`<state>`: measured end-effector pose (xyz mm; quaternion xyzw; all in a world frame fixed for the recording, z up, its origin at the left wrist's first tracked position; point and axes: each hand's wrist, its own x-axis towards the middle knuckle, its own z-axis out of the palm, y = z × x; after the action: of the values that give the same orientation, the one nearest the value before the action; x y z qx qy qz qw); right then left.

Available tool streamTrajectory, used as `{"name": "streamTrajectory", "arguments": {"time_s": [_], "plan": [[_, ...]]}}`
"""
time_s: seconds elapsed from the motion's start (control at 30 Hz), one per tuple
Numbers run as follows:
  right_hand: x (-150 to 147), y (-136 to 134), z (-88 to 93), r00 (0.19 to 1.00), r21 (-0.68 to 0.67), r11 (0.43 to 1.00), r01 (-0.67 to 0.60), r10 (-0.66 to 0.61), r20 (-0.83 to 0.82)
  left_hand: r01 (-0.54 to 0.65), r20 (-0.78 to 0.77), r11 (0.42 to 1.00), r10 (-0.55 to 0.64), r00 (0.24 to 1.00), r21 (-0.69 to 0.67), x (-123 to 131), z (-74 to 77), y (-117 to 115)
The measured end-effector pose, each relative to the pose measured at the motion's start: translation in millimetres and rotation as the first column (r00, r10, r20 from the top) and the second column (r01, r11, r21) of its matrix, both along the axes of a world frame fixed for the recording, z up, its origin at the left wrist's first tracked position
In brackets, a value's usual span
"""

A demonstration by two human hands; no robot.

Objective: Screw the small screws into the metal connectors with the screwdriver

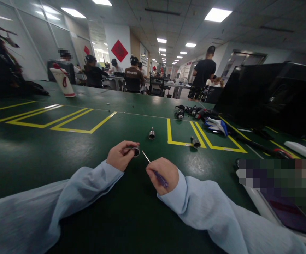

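Note:
My left hand (120, 155) is closed round a small metal ring-shaped part (135, 152), holding it just above the green table (63, 155). My right hand (162, 174) grips a thin screwdriver (154, 170) with a purple handle; its metal shaft points up and left toward the part, the tip a little short of it. Both forearms in light blue sleeves rest on the table.
Two small metal cylinders (152, 133) (195, 142) lie further out, near yellow tape lines (181, 143). A pile of black parts (187, 112) and a blue-white glove (216, 126) sit at back right. Black cases (269, 95) stand right. A white cup (63, 82) stands back left. People sit beyond.

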<state>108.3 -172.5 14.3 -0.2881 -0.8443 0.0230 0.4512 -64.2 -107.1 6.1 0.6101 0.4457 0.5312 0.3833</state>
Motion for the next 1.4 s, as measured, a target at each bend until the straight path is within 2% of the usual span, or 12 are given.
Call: {"name": "streamTrajectory", "arguments": {"time_s": [0.13,0.23,0.4,0.53,0.6,0.67,0.73,1.07,1.27,1.33,1.37,1.4], "plan": [[-1,8,-1.3,0.998,-0.029,0.998,0.055,-0.056,-0.036,-0.192,-0.076,0.973,0.203,0.976,0.128,-17,-8.2,39],[-1,21,-7.8,0.986,-0.114,0.984,0.135,-0.145,-0.086,-0.255,-0.168,0.943,0.293,0.941,0.214,-34,-11.5,73],[2,62,-17.7,0.946,-0.202,0.943,0.264,-0.294,-0.138,-0.296,-0.289,0.928,0.354,0.889,0.225,-58,-12.2,118],[0,101,-11.9,0.891,-0.25,0.866,0.433,-0.453,-0.027,-0.293,-0.357,0.934,0.349,0.867,0.202,-67,-13.9,138],[-5,119,-6.2,0.855,-0.363,0.785,0.502,-0.512,0.075,-0.278,-0.386,0.941,0.333,0.86,0.193,-68,-14.9,141],[-13,135,-1.6,0.837,-0.456,0.708,0.539,-0.512,0.194,-0.26,-0.404,0.947,0.316,0.858,0.188,-68,-15.0,142],[-22,148,0.8,0.843,-0.465,0.703,0.538,-0.459,0.282,-0.249,-0.417,0.951,0.305,0.856,0.185,-67,-14.0,141],[-74,171,1.8,0.933,-0.425,0.84,0.338,-0.238,0.271,-0.267,-0.447,0.949,0.315,0.837,0.167,-62,-9.1,135],[-89,166,3.1,0.963,-0.478,0.842,0.248,-0.16,0.218,-0.264,-0.473,0.948,0.317,0.822,0.178,-62,-9.3,135],[-84,161,4.5,0.982,-0.561,0.809,0.177,-0.181,0.049,-0.26,-0.497,0.946,0.322,0.806,0.191,-63,-8.7,133],[-80,158,5.5,0.963,-0.651,0.758,0.027,-0.195,-0.187,-0.259,-0.512,0.945,0.325,0.795,0.198,-63,-8.3,133],[-76,154,6.6,0.87,-0.699,0.687,-0.196,-0.207,-0.447,-0.257,-0.529,0.944,0.328,0.782,0.206,-64,-7.9,132]]}}
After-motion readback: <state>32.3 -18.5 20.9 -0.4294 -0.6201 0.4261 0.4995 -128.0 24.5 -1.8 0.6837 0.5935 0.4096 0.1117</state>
